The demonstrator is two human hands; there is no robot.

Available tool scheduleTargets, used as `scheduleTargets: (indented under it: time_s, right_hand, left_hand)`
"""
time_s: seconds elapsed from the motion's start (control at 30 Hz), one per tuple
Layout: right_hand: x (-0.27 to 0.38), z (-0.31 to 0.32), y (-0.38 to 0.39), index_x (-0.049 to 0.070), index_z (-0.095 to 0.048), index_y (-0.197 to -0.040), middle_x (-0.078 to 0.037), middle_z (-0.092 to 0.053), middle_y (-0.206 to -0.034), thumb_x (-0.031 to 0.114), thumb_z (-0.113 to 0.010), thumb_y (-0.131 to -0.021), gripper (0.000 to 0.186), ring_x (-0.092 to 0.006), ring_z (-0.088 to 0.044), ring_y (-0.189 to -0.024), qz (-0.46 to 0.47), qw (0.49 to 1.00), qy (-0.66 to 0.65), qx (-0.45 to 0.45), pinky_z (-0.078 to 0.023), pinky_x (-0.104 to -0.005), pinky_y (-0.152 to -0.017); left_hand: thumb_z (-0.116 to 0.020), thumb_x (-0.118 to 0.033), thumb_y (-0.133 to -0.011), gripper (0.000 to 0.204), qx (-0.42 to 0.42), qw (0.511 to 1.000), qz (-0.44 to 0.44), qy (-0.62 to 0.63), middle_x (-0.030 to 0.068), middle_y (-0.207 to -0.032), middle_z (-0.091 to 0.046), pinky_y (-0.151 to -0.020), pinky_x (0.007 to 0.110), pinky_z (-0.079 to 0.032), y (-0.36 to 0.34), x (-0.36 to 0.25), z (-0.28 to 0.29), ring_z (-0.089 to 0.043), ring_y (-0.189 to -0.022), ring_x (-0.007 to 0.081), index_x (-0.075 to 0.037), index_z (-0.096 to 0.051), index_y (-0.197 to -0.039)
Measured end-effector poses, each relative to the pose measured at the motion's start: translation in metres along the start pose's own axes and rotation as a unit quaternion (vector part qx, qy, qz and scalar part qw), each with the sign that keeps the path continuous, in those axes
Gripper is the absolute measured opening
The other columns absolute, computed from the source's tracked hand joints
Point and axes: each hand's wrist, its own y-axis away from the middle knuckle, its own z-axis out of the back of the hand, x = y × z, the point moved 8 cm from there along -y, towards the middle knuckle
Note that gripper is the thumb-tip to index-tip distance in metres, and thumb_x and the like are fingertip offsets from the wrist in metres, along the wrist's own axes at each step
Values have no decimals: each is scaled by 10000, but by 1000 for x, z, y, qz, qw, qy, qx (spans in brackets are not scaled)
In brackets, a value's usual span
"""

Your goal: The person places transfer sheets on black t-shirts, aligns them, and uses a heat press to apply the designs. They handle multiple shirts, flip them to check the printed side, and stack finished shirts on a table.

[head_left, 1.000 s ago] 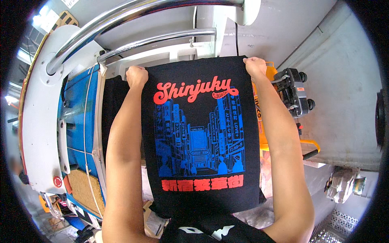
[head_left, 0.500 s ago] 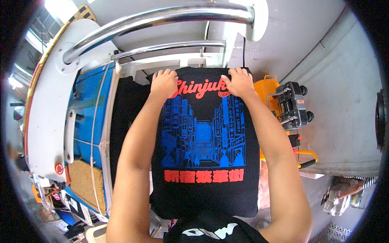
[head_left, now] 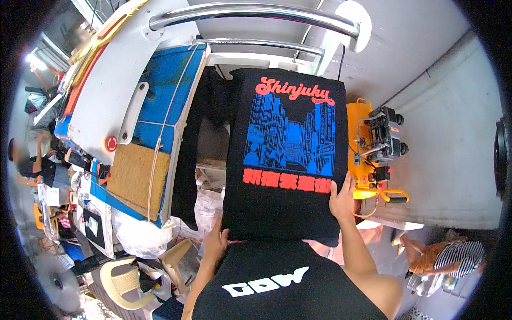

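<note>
Gone from the top of the shirt lying before the person, the left hand and right hand are touching its lower sides, grips unclear to me, so handling is seemingly shifting down.

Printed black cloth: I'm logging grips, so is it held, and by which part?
On the printed black cloth, the left hand is at the lower left corner, the right hand at the right edge; whether either grips it cannot be told.

Item: white glare at my far left; highlights streaking the chrome bar; bowed edges, black corners.
</note>
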Motion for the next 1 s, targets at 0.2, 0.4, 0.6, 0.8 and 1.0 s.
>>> scheduleTargets:
  time_s: [0.2,0.4,0.6,0.8,1.0]
  right_hand:
    - [82,-22,79,61,-410,-1592,-288,-206,-1701,437,-634,-1003,734,-492,-193,-1571,225,963,116,-88,-175,-633,-1260]
    - [137,-109,212,87,-483,-1559,-293,-290,-1666,503,-626,-987,721,-478,-236,-1561,271,941,200,12,-143,-702,-1230]
    - [302,-32,277,-3,-748,-1084,-191,-761,-1108,150,-750,-926,220,-345,-749,-998,486,850,-130,156,-589,-404,-901]
    - [386,126,417,-1,-697,-1060,-232,-738,-1022,1,-631,-967,114,-338,-726,-886,638,431,-540,341,-590,-454,-746]
    - [353,184,457,-10,-720,-1075,-225,-739,-1054,18,-652,-937,156,-342,-723,-883,714,304,-530,343,-588,-454,-774]
  left_hand:
    - [-627,-287,-1025,415,271,952,-129,60,193,-1226,-744,-980,460,-542,54,-36,99,-708,-1134,381,-44,-665,-1359]
    - [-747,-110,-899,356,-495,782,-349,-147,178,-1247,-671,-1071,487,-455,57,-85,382,-591,-1230,405,-29,-670,-1237]
    - [-705,-439,-936,444,-461,788,-307,-268,172,-1197,-714,-1102,532,-416,-16,-78,402,-596,-1223,388,-33,-757,-1106]
    - [-600,-714,-913,785,-397,831,-127,-367,281,-1242,-702,-1110,550,-415,-51,-77,383,-587,-1279,430,22,-754,-1139]
    - [-709,-544,-897,670,-414,819,-150,-367,254,-1292,-687,-1161,538,-392,-37,-93,355,-583,-1300,408,28,-692,-1244]
